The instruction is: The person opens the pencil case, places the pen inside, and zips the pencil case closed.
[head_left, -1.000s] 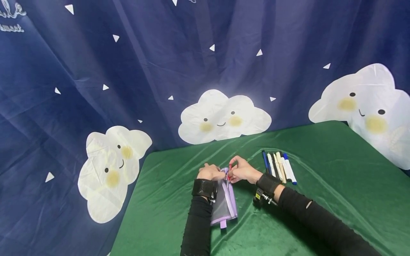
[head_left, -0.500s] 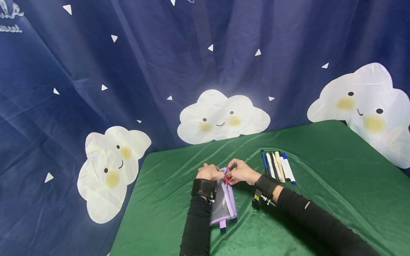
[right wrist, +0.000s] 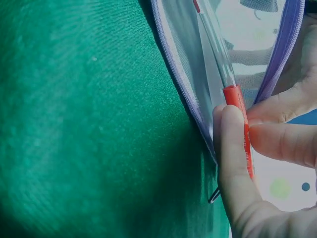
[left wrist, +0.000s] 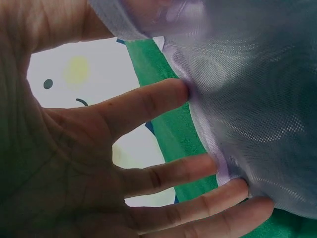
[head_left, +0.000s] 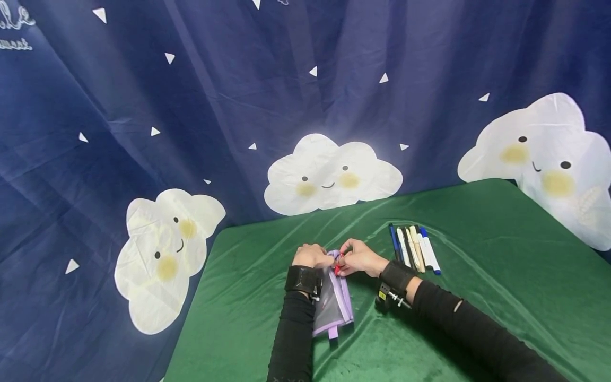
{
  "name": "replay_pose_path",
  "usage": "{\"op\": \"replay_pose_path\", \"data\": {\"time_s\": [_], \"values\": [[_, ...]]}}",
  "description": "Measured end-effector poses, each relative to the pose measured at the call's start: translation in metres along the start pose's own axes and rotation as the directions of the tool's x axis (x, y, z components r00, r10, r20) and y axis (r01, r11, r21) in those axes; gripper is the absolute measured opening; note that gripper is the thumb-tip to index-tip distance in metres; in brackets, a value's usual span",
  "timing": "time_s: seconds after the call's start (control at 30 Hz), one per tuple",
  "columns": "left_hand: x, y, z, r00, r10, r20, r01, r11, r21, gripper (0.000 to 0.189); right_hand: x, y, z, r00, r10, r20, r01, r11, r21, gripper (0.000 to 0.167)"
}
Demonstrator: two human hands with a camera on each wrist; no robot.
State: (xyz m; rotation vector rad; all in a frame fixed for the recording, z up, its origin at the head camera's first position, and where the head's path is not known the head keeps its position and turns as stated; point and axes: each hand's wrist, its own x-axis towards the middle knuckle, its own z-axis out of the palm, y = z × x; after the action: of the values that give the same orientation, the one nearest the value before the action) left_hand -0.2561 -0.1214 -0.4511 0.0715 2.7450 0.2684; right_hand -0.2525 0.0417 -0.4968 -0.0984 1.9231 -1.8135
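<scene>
A flat mesh pencil case point(head_left: 328, 307) with a lilac border and zipper lies on the green-covered table, its zipper spread apart. My left hand point(head_left: 311, 257) holds its far end, thumb over the zipper edge; in the left wrist view, the outstretched fingers point(left wrist: 148, 101) run along the lilac trim. Between thumb and fingertips, my right hand point(head_left: 361, 259) pinches a clear-barrelled pen point(right wrist: 237, 101) by its red end. In the right wrist view the pen's barrel extends between the two zipper sides, into the case. The zipper pull point(right wrist: 214, 195) hangs beside the right fingers.
Right of the hands, several pens and markers point(head_left: 413, 249) lie side by side in a row, blue, white, black and beige. A navy curtain point(head_left: 267, 79) with smiling white clouds point(head_left: 334, 175) hangs behind the table.
The red pen has slid farther into the case, toward its near end. My right hand has shifted slightly left with it, while the left hand stays nearly where it was.
</scene>
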Motion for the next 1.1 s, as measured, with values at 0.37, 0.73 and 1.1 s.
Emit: {"op": "replay_pose_path", "data": {"time_s": [0.37,0.73,1.1], "values": [[-0.0022,-0.0023,0.0009,1.0,-0.004,0.012,0.005,0.999,-0.052,0.054,-0.003,0.0037,-0.0012,0.999,0.003,0.044,-0.003,1.0,0.018,0.032],[-0.0032,-0.0057,0.0005,1.0,-0.001,0.005,0.002,0.997,-0.077,0.055,-0.0014,0.0066,0.0041,0.998,0.024,0.066,-0.026,0.999,0.034,0.018],[-0.0043,-0.007,0.0007,1.0,-0.013,-0.001,0.013,0.995,-0.103,0.057,-0.0034,0.0045,0.0084,0.99,0.064,0.125,-0.07,0.997,0.041,0.018]]}}
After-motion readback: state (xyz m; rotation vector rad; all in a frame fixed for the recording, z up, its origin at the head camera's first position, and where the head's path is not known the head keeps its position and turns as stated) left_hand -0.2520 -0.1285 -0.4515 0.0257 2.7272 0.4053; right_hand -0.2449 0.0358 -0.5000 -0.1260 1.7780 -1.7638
